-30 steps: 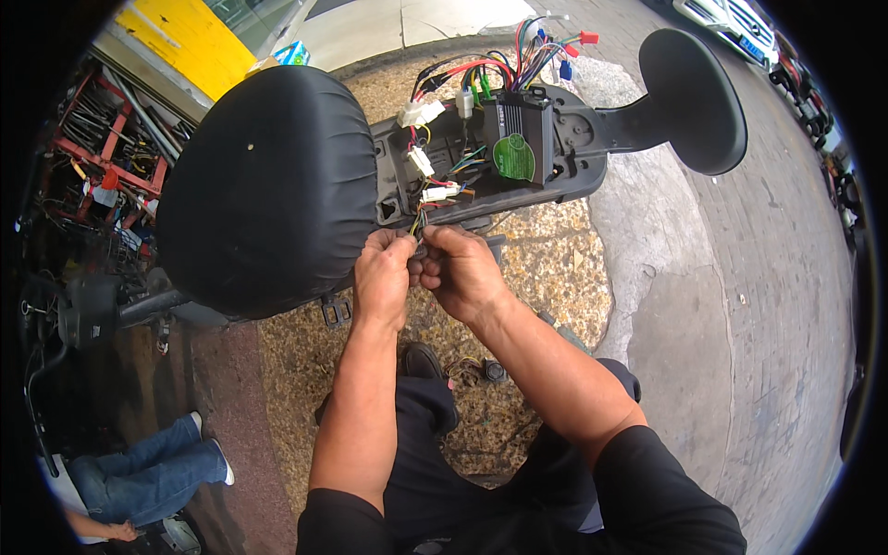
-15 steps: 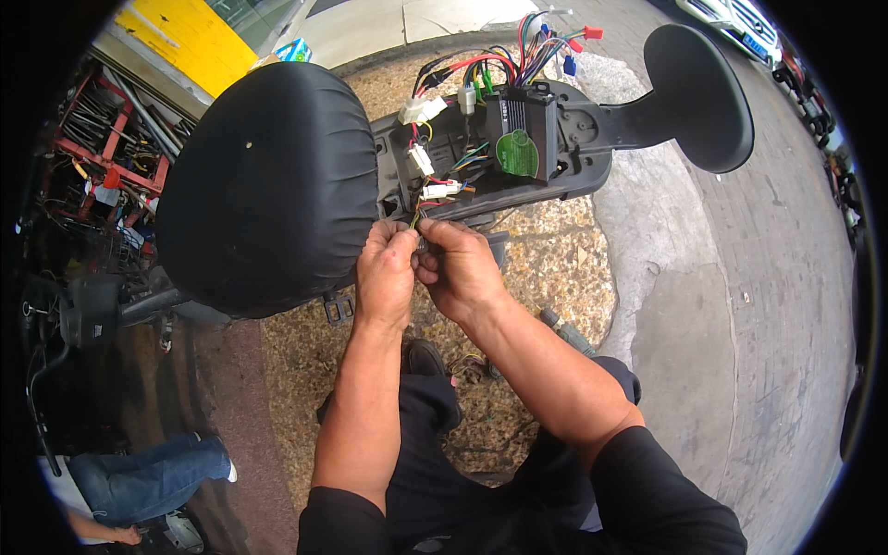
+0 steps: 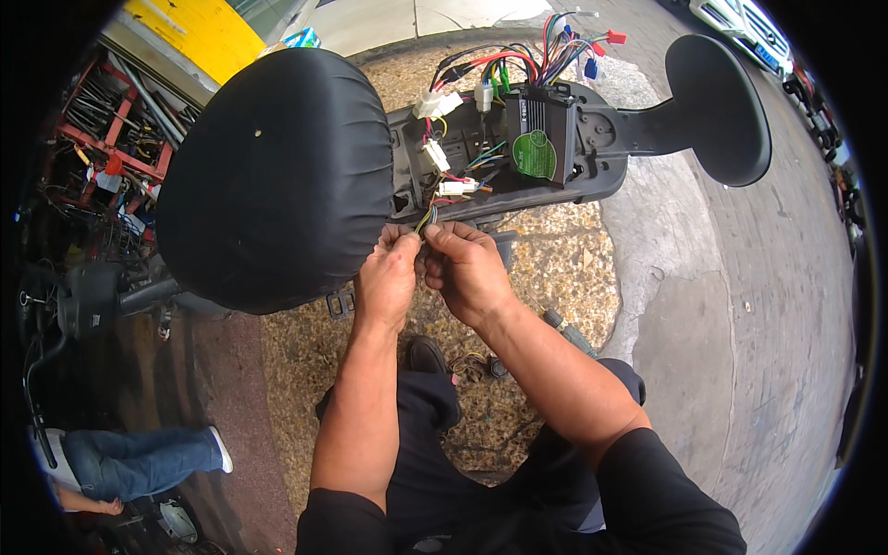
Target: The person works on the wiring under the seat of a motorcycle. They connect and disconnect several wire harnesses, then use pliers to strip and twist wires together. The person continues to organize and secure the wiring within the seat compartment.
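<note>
My left hand and my right hand are close together at the near edge of a black vehicle frame. Both pinch a bundle of thin wires, some of them yellow and grey, which runs down from the frame between my fingertips. The wire ends are hidden by the fingers. Just above lie white connectors with coloured leads. To their right a black controller box with a green label sits on the frame, and a thick harness rises from its far side.
A black padded seat stands left of my hands; a black backrest pad juts out at the right. A red tool rack is at the far left. Someone in jeans is at the lower left. A green-grey tool lies on the ground.
The frame, controller box and backrest sit slightly farther right in view. My hands stay at the wires, with a little more of the bundle showing above the fingertips.
</note>
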`<state>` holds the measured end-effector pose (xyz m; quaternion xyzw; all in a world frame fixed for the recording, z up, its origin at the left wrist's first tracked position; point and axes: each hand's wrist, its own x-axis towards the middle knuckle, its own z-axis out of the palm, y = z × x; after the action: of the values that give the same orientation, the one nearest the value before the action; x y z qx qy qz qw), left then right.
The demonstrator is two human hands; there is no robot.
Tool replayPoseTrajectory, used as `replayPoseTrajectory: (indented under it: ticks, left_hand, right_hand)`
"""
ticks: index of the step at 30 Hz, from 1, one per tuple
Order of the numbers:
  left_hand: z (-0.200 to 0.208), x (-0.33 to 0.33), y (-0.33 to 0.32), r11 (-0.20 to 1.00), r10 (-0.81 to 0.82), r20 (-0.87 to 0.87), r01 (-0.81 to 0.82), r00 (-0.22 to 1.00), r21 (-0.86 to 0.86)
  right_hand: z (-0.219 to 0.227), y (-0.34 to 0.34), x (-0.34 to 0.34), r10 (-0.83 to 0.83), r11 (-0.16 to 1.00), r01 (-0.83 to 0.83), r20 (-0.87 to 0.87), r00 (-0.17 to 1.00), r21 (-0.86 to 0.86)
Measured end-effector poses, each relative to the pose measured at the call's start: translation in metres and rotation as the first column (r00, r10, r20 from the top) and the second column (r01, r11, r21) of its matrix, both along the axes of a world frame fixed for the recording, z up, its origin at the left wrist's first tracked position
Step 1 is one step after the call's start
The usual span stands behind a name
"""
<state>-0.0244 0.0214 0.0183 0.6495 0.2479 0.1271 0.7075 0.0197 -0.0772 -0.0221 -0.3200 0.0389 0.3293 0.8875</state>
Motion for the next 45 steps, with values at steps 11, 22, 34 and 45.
replayPoseTrajectory:
  ticks: [11, 22, 34, 45]
  left_hand:
    - [0.005, -0.001, 0.002, 0.999, 0.033, -0.055, -0.035, 0.998, -0.033]
    - [-0.021, 0.007, 0.020, 0.987, -0.104, 0.020, 0.101, 0.994, 0.127]
    - [-0.019, 0.007, 0.018, 0.984, -0.065, -0.049, 0.072, 0.997, 0.162]
    - [-0.012, 0.008, 0.013, 0.984, -0.044, -0.039, 0.050, 0.998, 0.174]
  right_hand:
    - [-0.004, -0.001, 0.002, 0.017, 0.997, -0.013, -0.048, 0.999, 0.075]
    - [-0.003, -0.004, 0.000, 0.033, 0.999, -0.032, -0.008, 0.999, 0.024]
    - [0.000, -0.005, 0.004, -0.021, 0.998, 0.026, -0.103, 0.994, 0.049]
    - [-0.005, -0.004, 0.006, 0.021, 0.993, -0.007, -0.118, 0.993, 0.120]
